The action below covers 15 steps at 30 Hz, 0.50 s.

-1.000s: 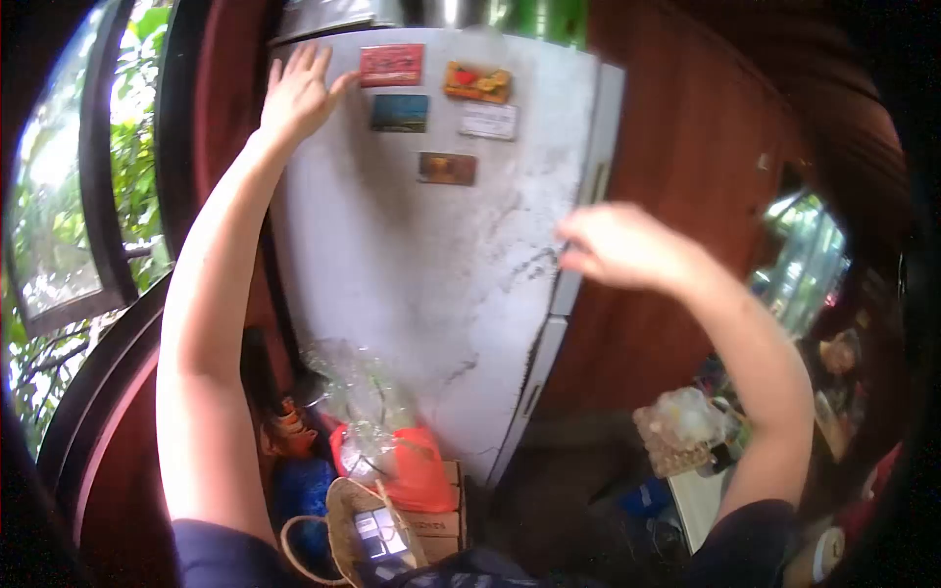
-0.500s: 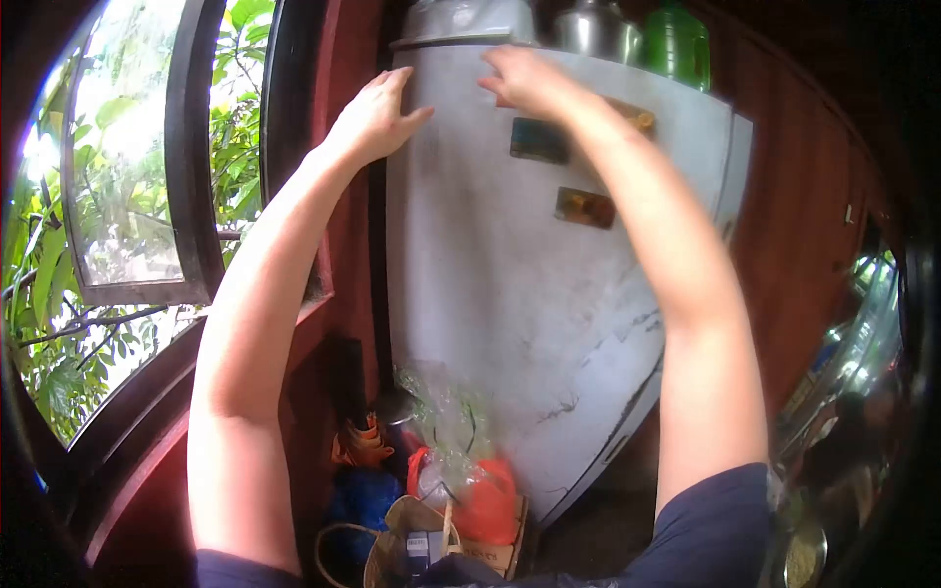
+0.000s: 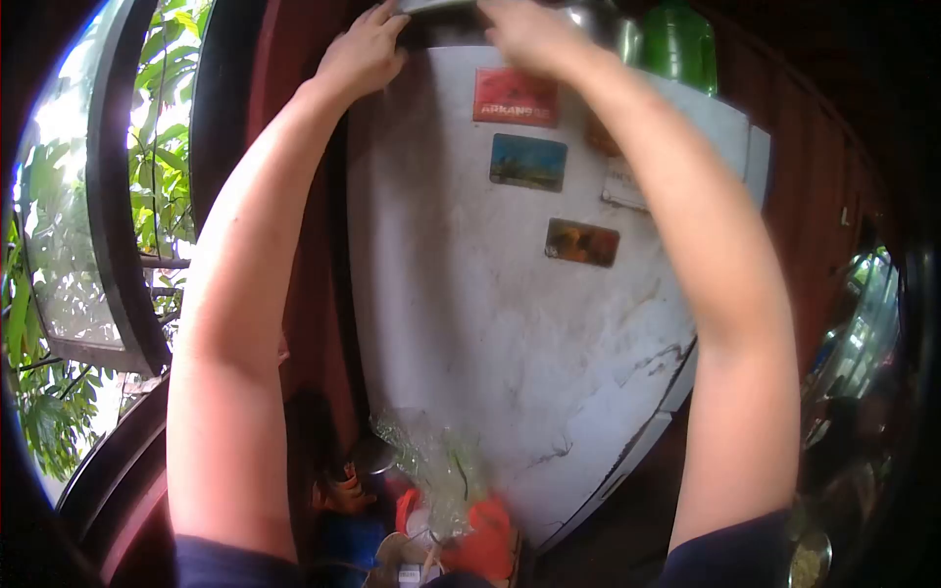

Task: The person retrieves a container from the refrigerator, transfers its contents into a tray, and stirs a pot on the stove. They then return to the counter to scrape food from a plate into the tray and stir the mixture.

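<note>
High in the view, my left hand [image 3: 365,51] has its fingers curled at the left side of a pale, shiny container [image 3: 441,5], mostly cut off by the top edge. My right hand [image 3: 529,37], smeared by motion, grips the same container at its right side. A dark band shows between the container and the top of the white fridge [image 3: 461,294]. On the fridge's face below my hands are a red magnet [image 3: 517,96] reading "ARKANSAS", a blue picture magnet [image 3: 527,162] and a brown one [image 3: 581,242].
A green bottle [image 3: 679,47] and a metal pot [image 3: 598,22] stand on the fridge to the right. An open window [image 3: 108,196] is on the left. Below are clear plastic wrap [image 3: 441,465], a red bag [image 3: 487,539] and a paper bag [image 3: 392,554].
Both hands have reached up to the container and taken hold of its sides. The view has shifted, and the red magnet now shows between my arms.
</note>
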Tool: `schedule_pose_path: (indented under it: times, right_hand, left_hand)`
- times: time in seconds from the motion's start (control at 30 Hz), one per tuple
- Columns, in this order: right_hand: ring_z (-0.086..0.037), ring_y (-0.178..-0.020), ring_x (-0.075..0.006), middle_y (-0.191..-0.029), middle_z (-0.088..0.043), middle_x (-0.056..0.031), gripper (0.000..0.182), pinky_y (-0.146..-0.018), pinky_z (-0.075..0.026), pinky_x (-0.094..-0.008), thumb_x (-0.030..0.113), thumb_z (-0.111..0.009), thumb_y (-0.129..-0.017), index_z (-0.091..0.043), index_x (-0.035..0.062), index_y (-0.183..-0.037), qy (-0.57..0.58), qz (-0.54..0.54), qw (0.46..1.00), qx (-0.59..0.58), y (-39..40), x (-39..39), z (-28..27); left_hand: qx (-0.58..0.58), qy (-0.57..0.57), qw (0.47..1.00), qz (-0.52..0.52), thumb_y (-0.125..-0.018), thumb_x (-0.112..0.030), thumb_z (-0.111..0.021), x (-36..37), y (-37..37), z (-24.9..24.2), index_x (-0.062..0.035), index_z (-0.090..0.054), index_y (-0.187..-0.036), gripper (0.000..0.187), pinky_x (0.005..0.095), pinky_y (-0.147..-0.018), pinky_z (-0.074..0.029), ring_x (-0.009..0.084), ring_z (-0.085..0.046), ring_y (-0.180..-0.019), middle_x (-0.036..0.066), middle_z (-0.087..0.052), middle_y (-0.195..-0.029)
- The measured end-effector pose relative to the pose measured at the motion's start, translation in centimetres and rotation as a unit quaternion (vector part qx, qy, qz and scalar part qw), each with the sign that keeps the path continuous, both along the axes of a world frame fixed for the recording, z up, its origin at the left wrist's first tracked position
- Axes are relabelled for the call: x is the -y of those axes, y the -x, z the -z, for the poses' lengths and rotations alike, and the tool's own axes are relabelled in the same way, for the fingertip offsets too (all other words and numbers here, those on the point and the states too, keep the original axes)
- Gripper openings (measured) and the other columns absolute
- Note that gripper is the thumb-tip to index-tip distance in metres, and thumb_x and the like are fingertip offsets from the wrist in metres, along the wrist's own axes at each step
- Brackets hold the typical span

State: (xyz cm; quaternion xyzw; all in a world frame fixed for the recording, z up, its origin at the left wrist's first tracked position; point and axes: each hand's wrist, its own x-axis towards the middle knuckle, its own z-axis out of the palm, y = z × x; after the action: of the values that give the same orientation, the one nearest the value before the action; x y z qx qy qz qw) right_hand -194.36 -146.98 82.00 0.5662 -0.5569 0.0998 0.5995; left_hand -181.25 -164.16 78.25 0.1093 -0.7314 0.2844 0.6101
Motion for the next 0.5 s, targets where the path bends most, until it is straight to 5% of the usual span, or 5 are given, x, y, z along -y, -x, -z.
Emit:
schedule_pose_path:
  times: [0.17, 0.23, 0.3, 0.43, 0.5]
  right_hand:
    - [-0.049, -0.106, -0.0301, -0.114, -0.049, -0.0196, 0.033, -0.089, -0.040, -0.0389, 0.009, -0.037, -0.080, -0.048, -0.0022, -0.110, 0.096, -0.016, 0.992, -0.076, 1.4, 1.9, -1.4]
    - [-0.050, -0.104, -0.0294, -0.108, -0.054, -0.0179, 0.032, -0.087, -0.040, -0.0387, 0.007, -0.036, -0.080, -0.051, -0.0022, -0.106, 0.097, -0.026, 0.992, -0.076, 0.5, 2.2, -1.4]
    - [-0.051, -0.104, -0.0269, -0.101, -0.058, -0.0157, 0.029, -0.088, -0.039, -0.0394, 0.009, -0.039, -0.079, -0.055, -0.0011, -0.101, 0.080, 0.068, 0.994, -0.032, -0.7, 2.7, -1.7]
    - [-0.051, -0.102, -0.0250, -0.093, -0.062, -0.0133, 0.025, -0.089, -0.037, -0.0413, 0.011, -0.042, -0.078, -0.061, 0.0019, -0.092, 0.139, 0.059, 0.985, -0.084, -0.4, 5.3, -3.0]
    - [-0.051, -0.102, -0.0248, -0.092, -0.063, -0.0127, 0.023, -0.091, -0.034, -0.0430, 0.013, -0.046, -0.077, -0.065, 0.0050, -0.085, 0.128, 0.171, 0.969, -0.126, -0.9, 5.7, -3.4]
  left_hand:
    - [0.013, -0.025, 0.999, 0.025, -0.074, -0.012, -0.048, 1.1, 0.8, -1.4, 0.0058, -0.039, -0.121, 0.051, 0.0383, -0.099, -0.031, 0.0336, -0.033, -0.121, 0.022, -0.033, -0.131]
    - [0.006, 0.055, 0.998, 0.039, -0.074, -0.010, -0.047, 2.8, 1.0, -2.1, 0.0086, -0.038, -0.120, 0.050, 0.0380, -0.100, -0.030, 0.0343, -0.033, -0.121, 0.024, -0.033, -0.130]
    - [0.011, 0.051, 0.998, 0.040, -0.074, -0.007, -0.046, 3.7, 1.2, -2.5, 0.0105, -0.037, -0.120, 0.050, 0.0376, -0.101, -0.029, 0.0354, -0.033, -0.120, 0.026, -0.033, -0.129]
    - [0.005, 0.061, 0.996, 0.059, -0.073, -0.004, -0.043, 5.1, 1.6, -3.5, 0.0105, -0.037, -0.120, 0.049, 0.0377, -0.102, -0.027, 0.0368, -0.032, -0.120, 0.026, -0.033, -0.129]
    - [-0.001, 0.051, 0.997, 0.059, -0.073, -0.003, -0.041, 5.4, 1.7, -3.7, 0.0106, -0.038, -0.120, 0.049, 0.0380, -0.102, -0.026, 0.0372, -0.032, -0.120, 0.027, -0.033, -0.129]
